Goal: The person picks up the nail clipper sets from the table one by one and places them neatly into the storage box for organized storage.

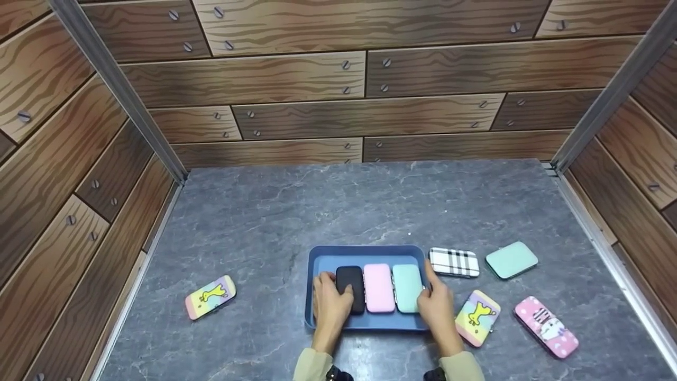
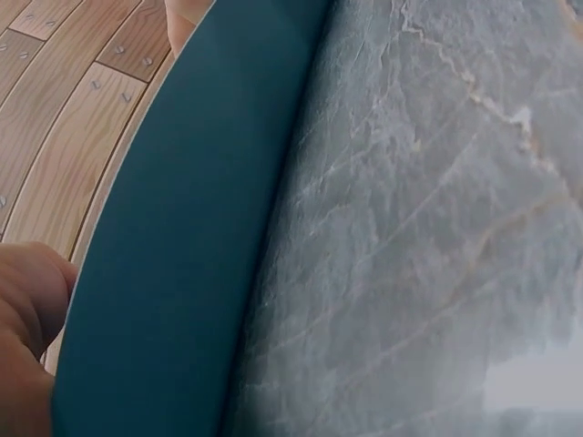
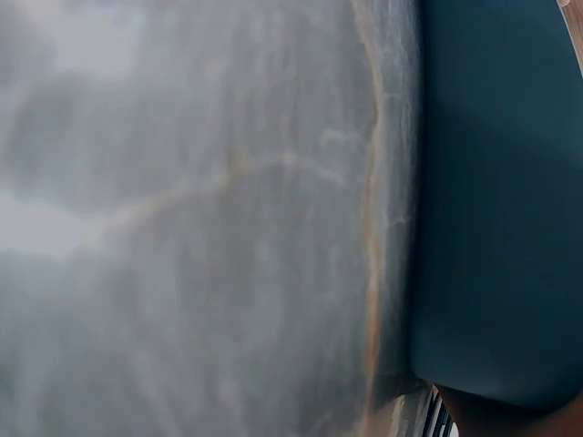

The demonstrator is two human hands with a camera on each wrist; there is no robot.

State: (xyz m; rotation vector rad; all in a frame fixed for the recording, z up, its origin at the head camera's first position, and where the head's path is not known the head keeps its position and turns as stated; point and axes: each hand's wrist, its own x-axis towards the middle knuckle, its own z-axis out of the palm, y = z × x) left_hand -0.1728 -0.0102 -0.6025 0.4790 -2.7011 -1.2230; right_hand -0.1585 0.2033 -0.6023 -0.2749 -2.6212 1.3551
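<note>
A blue tray (image 1: 365,251) holds a black case (image 1: 350,278), a pink case (image 1: 378,288) and a mint case (image 1: 406,286) side by side. My left hand (image 1: 332,304) reaches inside its left end and grips the black case, thumb over the top and fingers along the left side. At the opposite end my right hand (image 1: 438,307) holds the tray's right rim, index finger stretched along the wall and thumb beside the mint case. The left wrist view shows the tray's outer wall (image 2: 182,228) with the thumb beyond it. Some fingertips are hidden.
Right of the tray lie a plaid case (image 1: 454,262), another mint case (image 1: 512,260), a giraffe-print case (image 1: 477,318) and a pink cartoon case (image 1: 546,327). Another giraffe-print case (image 1: 210,297) lies far left. Wood-patterned walls (image 1: 365,79) enclose the grey marbled table (image 1: 254,222).
</note>
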